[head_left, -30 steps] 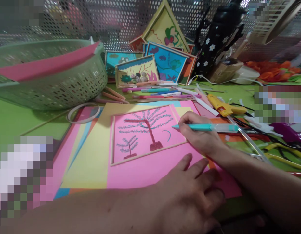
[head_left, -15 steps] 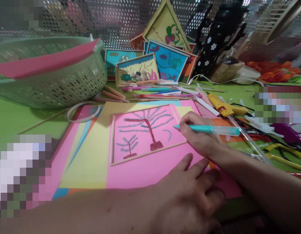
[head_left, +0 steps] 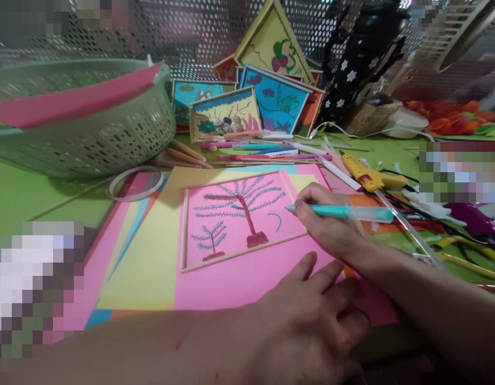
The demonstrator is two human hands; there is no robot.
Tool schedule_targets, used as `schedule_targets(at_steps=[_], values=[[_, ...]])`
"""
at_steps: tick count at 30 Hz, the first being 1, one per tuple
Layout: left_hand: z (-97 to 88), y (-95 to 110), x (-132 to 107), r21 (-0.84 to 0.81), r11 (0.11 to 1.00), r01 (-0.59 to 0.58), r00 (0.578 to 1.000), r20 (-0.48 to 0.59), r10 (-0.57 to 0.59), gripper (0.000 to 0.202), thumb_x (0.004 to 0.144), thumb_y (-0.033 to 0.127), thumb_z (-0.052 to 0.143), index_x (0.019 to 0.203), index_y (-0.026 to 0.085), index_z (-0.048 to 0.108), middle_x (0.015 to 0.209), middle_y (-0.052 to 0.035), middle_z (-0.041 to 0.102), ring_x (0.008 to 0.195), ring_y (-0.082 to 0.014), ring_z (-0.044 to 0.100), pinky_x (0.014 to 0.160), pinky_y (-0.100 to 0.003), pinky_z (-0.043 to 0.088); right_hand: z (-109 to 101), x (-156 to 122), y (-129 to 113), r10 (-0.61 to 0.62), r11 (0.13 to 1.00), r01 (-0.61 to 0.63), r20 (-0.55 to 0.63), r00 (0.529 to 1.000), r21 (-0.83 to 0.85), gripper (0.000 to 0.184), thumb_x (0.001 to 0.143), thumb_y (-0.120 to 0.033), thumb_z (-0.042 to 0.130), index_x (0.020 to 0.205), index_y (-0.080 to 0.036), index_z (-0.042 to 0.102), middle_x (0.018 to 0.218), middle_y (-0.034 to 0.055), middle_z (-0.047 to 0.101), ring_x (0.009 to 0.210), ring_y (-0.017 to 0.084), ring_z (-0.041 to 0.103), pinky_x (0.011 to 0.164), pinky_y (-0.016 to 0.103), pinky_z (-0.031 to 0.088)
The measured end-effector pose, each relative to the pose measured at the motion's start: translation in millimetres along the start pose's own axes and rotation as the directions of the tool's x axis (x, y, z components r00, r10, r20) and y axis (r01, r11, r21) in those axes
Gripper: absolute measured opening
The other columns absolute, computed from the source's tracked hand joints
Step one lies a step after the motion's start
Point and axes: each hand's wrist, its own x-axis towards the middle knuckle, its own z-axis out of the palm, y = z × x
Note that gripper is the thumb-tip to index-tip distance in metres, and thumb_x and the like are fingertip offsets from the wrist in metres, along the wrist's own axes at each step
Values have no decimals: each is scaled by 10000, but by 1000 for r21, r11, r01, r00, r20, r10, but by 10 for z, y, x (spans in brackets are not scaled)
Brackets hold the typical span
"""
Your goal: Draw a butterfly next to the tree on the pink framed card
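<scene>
A teal felt-tip pen [head_left: 347, 213] is pinched in my right hand [head_left: 323, 222], its tip at the right side of a pink sheet [head_left: 215, 291]. Thin wooden sticks [head_left: 227, 250] frame part of that sheet. Inside the frame are a large drawn tree [head_left: 249, 219] with a dark red trunk and teal fronds, a smaller tree [head_left: 213, 243] at lower left, and a teal curved line [head_left: 278, 222] near the pen. My left hand [head_left: 315, 310] lies on the lower right of the pink sheet, fingers spread, holding nothing.
Coloured sheets [head_left: 139, 256] lie beneath the pink one. A green basket [head_left: 123, 128] stands at left, with a tape roll [head_left: 135, 183] before it. Pens [head_left: 259, 146] and framed pictures [head_left: 275, 101] are behind. At right lie a yellow glue gun [head_left: 368, 174] and yellow-handled scissors [head_left: 468, 256].
Almost nothing differs. The pen's rear end has shifted very slightly left, while its tip and both hands stay in about the same place.
</scene>
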Motion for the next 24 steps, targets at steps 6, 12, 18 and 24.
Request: schedule_targets(at_steps=[6,12,18,24], values=[[-4,4,9,3,1000,1,1000,10,-1,307,964,438,460,1147,225,583,1294,-30,577,1262,-276,432,987,-431,368,-7,7,-18,17,1000,-17,9,1000,-5,132,748,-276,484,632,-215,480,538,-32,516,506,109,442,482,239,332],[-2,4,13,-12,1000,4,1000,17,-4,301,964,441,459,1128,222,585,1284,-27,578,1267,-278,429,968,-427,384,-11,9,-27,24,1000,-24,19,1000,-9,137,746,-281,479,627,-214,473,534,-35,515,499,105,435,477,236,326],[-14,9,17,-14,1000,-3,1000,10,3,294,949,437,496,1120,215,584,1275,-34,575,1264,-280,428,975,-437,385,-8,9,-22,21,1000,-21,15,1000,-8,136,742,-283,475,625,-213,475,531,-35,516,496,103,435,475,235,322],[-13,5,17,-22,1000,0,999,32,1,305,947,440,494,1132,216,588,1277,-36,575,1268,-283,424,972,-432,388,-16,13,-31,22,1000,-21,25,999,-16,136,743,-280,474,625,-214,471,539,-33,515,502,103,434,475,235,319]])
